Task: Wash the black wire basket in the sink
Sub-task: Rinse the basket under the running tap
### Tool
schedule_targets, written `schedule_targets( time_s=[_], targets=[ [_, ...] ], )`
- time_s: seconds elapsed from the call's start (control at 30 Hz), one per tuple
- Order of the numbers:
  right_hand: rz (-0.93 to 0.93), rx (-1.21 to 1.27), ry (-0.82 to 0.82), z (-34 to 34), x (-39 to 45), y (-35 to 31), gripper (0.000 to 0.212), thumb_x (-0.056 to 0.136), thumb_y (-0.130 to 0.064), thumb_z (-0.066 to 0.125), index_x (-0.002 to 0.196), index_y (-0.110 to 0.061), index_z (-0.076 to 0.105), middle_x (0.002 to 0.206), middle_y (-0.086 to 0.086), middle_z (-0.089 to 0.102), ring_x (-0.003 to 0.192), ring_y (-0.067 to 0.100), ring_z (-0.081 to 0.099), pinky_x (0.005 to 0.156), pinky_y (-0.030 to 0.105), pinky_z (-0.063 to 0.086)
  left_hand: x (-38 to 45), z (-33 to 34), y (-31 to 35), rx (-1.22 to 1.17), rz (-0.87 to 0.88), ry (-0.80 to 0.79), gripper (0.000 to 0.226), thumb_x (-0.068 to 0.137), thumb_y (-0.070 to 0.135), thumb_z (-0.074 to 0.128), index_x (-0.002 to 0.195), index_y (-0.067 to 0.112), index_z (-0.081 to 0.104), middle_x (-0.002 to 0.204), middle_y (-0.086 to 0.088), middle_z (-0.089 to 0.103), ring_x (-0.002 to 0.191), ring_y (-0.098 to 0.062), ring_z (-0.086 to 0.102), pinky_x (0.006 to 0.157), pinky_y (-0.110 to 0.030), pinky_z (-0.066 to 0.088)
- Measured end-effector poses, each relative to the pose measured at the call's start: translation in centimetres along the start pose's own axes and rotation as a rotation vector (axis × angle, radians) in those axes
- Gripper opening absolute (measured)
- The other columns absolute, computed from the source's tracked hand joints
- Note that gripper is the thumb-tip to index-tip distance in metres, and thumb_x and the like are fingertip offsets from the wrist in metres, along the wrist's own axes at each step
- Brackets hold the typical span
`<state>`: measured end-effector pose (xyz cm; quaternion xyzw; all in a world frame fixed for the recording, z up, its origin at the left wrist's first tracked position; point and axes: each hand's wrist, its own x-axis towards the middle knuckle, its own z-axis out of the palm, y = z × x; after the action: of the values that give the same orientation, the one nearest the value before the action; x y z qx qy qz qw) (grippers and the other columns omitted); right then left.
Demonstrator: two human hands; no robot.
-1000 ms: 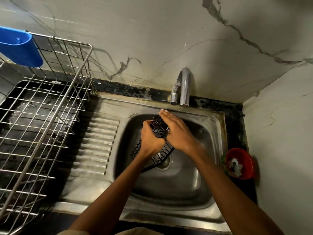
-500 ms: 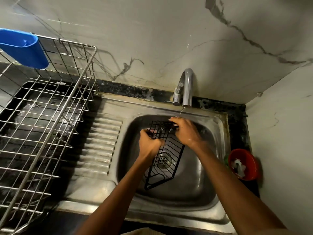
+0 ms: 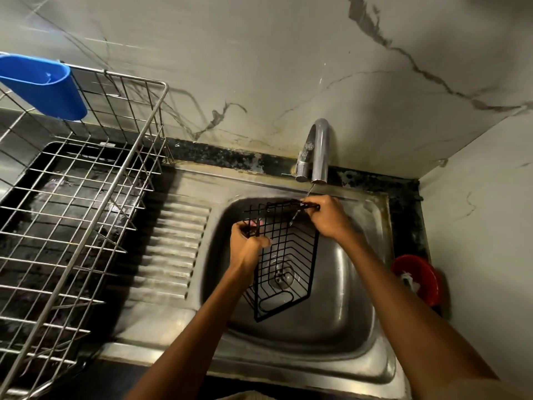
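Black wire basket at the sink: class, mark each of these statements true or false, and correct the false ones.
1. Both hands hold the black wire basket. True: the left hand grips its left side, the right hand its top edge.
2. The basket lies in the steel dish rack. False: it is held over the sink bowl.
3. A thin stream runs from the tap. True.
4. The blue holder stands right of the sink. False: it hangs on the rack, at left.
5. The red bowl sits inside the sink. False: it sits on the counter at right.
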<state>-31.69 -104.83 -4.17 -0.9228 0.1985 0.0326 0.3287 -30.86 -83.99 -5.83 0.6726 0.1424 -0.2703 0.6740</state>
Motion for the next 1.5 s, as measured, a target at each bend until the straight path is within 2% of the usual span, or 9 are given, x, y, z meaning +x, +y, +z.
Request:
schedule_targets(
  time_s=[0.2,0.37,0.47,0.63,0.77,0.9,1.07,1.23,1.5],
  targets=[
    [0.088,0.149,0.03,2.2,1.5,0.4,0.058,0.079,0.011,0.056,0.119,-0.029,0.07,0.12,0.003,0.068,0.115,0.022,0.061,0.096,0.046,0.055,-0.5,-0.2,-0.9,0.112,0.015,-0.177,0.069,0.077,-0.014,0.068,0.131,0.017,0.036,0.12,0.003,0.056,0.106,-0.009,0.056,0.075,-0.018,0.046],
    [0.081,0.092,0.003,1.9,1.4,0.1,0.062,0.079,0.011,0.051,0.122,-0.029,0.069,0.125,0.001,0.066,0.12,0.019,0.058,0.103,0.045,0.051,0.8,-1.5,-0.8,0.17,0.047,-0.158,0.096,0.067,0.0,0.085,0.143,0.02,0.028,0.128,0.0,0.051,0.115,-0.012,0.055,0.083,-0.023,0.055],
    [0.085,0.024,-0.02,1.4,0.8,-0.8,0.06,0.085,0.007,0.048,0.13,-0.03,0.064,0.133,0.006,0.058,0.124,0.022,0.054,0.109,0.044,0.045,2.1,-1.6,0.4,0.426,0.144,-0.121,0.113,0.052,0.023,0.088,0.147,0.029,0.027,0.14,0.001,0.046,0.13,-0.02,0.048,0.104,-0.043,0.05],
    [-0.038,-0.013,-0.116,1.9,0.2,-3.5,0.061,0.086,0.006,0.048,0.134,-0.029,0.061,0.135,0.006,0.058,0.126,0.022,0.054,0.108,0.043,0.046,2.3,0.9,3.6,0.89,0.167,-0.271,0.084,0.062,0.026,0.076,0.137,0.016,0.041,0.129,-0.002,0.056,0.122,-0.024,0.054,0.106,-0.044,0.045],
    [-0.134,0.024,-0.05,2.0,-0.5,-4.8,0.055,0.085,0.006,0.058,0.132,-0.021,0.063,0.132,0.006,0.065,0.124,0.019,0.059,0.107,0.036,0.047,2.3,1.9,4.0,0.786,0.183,-0.112,0.054,0.072,0.022,0.065,0.123,0.011,0.052,0.114,-0.005,0.064,0.106,-0.026,0.061,0.092,-0.037,0.05],
    [-0.132,0.132,-0.027,1.8,-1.5,-4.7,0.061,0.087,0.002,0.065,0.142,-0.024,0.054,0.139,0.001,0.06,0.126,0.012,0.056,0.103,0.019,0.043,1.7,1.8,3.2,0.594,0.292,-0.033,0.054,0.069,0.028,0.069,0.121,0.019,0.057,0.11,0.004,0.069,0.101,-0.015,0.064,0.091,-0.034,0.052],
    [-0.037,0.068,-0.152,1.9,-2.7,-1.0,0.072,0.094,-0.022,0.066,0.155,-0.034,0.029,0.161,-0.005,0.03,0.147,0.017,0.029,0.12,0.044,0.027,1.2,0.2,2.6,0.408,0.376,-0.02,0.055,0.066,0.009,0.076,0.117,0.019,0.058,0.106,0.01,0.065,0.099,0.001,0.06,0.092,-0.024,0.052],
    [0.116,-0.034,-0.2,1.2,-2.7,1.3,0.079,0.094,-0.024,0.065,0.158,-0.029,0.019,0.165,-0.006,0.015,0.152,0.022,0.017,0.122,0.047,0.021,1.2,-1.0,1.5,0.381,0.45,-0.032,0.06,0.065,0.006,0.084,0.118,0.018,0.06,0.111,0.004,0.068,0.103,-0.007,0.065,0.092,-0.026,0.055],
    [-0.234,-0.095,-0.195,1.2,-2.5,-4.3,0.094,0.088,-0.02,0.071,0.159,-0.034,0.011,0.166,-0.009,0.014,0.153,0.011,0.011,0.124,0.042,0.018,0.9,0.4,1.5,0.332,0.486,-0.086,0.062,0.061,0.013,0.075,0.12,0.015,0.059,0.112,0.006,0.068,0.103,-0.002,0.065,0.091,-0.022,0.053]
  ],
)
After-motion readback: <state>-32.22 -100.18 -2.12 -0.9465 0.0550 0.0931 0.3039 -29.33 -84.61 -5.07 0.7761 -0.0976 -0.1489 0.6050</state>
